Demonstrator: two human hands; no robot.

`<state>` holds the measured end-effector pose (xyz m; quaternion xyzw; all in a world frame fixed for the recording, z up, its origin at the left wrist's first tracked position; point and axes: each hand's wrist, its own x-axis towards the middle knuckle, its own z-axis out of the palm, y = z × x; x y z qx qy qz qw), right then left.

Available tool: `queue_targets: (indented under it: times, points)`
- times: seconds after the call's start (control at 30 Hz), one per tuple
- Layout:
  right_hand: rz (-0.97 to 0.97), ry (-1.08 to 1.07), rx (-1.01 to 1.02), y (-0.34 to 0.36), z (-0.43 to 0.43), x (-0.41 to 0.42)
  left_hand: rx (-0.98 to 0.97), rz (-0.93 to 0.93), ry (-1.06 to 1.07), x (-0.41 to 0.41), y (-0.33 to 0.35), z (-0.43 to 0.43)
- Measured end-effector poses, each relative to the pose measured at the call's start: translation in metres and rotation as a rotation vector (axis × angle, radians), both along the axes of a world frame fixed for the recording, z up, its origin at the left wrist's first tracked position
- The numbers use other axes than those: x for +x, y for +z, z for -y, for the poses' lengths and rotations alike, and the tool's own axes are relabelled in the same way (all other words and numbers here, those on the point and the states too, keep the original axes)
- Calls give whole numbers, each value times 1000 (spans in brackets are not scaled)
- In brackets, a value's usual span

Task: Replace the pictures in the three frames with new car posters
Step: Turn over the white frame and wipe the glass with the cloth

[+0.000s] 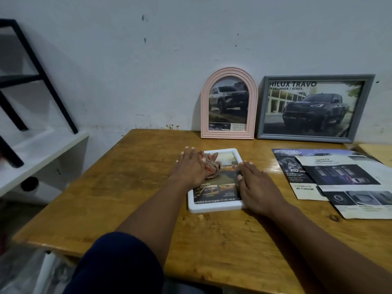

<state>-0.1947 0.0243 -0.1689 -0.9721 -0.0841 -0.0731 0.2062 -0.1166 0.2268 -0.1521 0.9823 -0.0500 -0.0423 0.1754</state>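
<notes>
A white rectangular frame (pixel 212 209) lies flat on the wooden table (pixel 127 187) with a car poster showing inside it. My left hand (pixel 189 166) lies flat with straight fingers on the frame's upper left part and presses a crumpled reddish cloth (pixel 212 166) against the front. My right hand (pixel 256 185) rests flat along the frame's right edge. A pink arched frame (pixel 204 115) and a grey rectangular frame (pixel 316 77) lean upright against the wall behind, each holding a picture of a dark pickup truck.
Two loose car brochure sheets (pixel 297 172) (pixel 350 187) overlap on the table to the right of the white frame. A white shelf (pixel 42 153) with black metal legs (pixel 53 92) on it stands to the left of the table.
</notes>
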Motion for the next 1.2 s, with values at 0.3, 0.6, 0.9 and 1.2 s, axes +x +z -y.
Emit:
queue_targets:
  times: [0.3, 0.6, 0.9, 1.2]
  points:
    - [59, -47, -43, -2, -8, 8, 28, 30, -72, 54, 10, 31]
    - [27, -52, 66, -9, -2, 15, -1, -36, -313, 60, 12, 82]
    - [79, -10, -147, 34, -5, 51, -4, 61, -83, 22, -3, 7]
    - [-18, -43, 4, 70, -7, 54, 185, 113, -21, -8, -5, -11]
